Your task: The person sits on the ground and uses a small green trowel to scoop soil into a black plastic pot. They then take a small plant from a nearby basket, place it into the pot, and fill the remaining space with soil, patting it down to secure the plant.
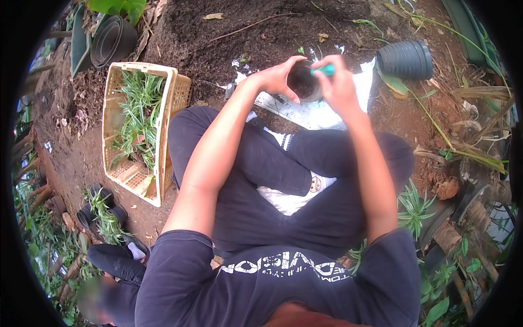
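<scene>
A round pot (311, 98) with dark soil inside stands on a white sheet (362, 87) in front of my crossed legs. My left hand (279, 79) curves around the pot's left side, its thumb and fingers gripping the wall. Over the pot's right edge, my right hand (339, 87) is closed on a small tool with a green handle (326, 70). The tool's working end is not plain to see against the dark soil.
On my left, a yellow plastic crate (173, 90) holds striped leafy plants (139, 103). Black pots (406, 60) lie stacked at the far right. Loose dark soil (245, 38) spreads beyond my hands. Another person (117, 267) sits at the lower left beside small potted plants (103, 212).
</scene>
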Demonstrator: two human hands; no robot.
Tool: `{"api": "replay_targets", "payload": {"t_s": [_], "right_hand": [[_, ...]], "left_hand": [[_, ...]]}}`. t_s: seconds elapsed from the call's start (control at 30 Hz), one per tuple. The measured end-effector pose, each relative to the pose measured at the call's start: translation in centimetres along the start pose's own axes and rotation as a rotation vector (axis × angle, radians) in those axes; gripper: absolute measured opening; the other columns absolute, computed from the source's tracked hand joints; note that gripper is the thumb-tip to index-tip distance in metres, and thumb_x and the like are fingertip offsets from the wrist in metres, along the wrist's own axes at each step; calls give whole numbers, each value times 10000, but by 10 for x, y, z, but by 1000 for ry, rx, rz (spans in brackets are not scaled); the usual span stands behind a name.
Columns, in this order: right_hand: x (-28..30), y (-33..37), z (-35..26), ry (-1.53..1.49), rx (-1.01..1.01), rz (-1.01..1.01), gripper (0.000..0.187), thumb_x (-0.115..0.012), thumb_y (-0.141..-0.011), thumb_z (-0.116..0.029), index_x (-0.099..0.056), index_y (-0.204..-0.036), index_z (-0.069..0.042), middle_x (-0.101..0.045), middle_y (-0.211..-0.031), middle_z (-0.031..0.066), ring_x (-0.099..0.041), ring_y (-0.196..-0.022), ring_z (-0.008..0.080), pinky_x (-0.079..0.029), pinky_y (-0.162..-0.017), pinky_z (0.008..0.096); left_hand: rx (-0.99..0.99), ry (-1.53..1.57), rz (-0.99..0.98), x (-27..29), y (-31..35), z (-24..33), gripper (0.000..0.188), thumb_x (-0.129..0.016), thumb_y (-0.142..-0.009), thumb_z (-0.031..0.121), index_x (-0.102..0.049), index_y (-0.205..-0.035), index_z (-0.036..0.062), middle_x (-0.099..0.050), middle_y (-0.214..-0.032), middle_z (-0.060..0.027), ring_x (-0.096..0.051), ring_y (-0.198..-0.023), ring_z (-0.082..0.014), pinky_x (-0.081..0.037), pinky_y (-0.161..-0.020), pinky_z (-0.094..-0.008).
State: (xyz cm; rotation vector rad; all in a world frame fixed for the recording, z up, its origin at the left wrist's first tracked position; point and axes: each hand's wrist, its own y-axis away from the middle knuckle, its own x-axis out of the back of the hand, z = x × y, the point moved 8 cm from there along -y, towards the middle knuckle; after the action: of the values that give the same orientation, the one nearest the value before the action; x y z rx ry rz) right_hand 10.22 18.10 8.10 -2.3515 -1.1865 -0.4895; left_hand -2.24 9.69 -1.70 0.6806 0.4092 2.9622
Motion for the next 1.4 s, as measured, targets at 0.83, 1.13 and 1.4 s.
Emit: {"api": "replay_targets", "payload": {"t_s": [0.83, 1.13, 1.4], "right_hand": [[-2, 0, -9, 29, -33, -121, 173, -702, -920, -9, -612, -1065, -28, -727, -946, 173, -735, -844, 367, -543, -724, 421], [3, -1, -21, -18, -3, -181, 185, -678, -911, 25, -590, -1064, -32, -720, -953, 172, -721, -899, 388, -540, -749, 410], [-9, 5, -20, 76, -75, -396, 179, -660, -925, 64, -560, -1051, -15, -743, -1079, 142, -733, -1045, 292, -564, -874, 375]], "left_hand": [[-41, 79, 1, -2, -1, -10, 1326, -1017, -589, 269, -195, -1620, 132, -502, -1526, -226, -469, -1449, -327, -387, -1210, -436], [-66, 60, 12, -3, 2, -13, 1336, -1020, -593, 284, -181, -1619, 112, -499, -1530, -224, -468, -1449, -329, -381, -1213, -439], [-39, 94, -9, -3, 2, -6, 1335, -1020, -583, 255, -187, -1618, 120, -504, -1526, -218, -477, -1442, -322, -390, -1208, -439]]}}
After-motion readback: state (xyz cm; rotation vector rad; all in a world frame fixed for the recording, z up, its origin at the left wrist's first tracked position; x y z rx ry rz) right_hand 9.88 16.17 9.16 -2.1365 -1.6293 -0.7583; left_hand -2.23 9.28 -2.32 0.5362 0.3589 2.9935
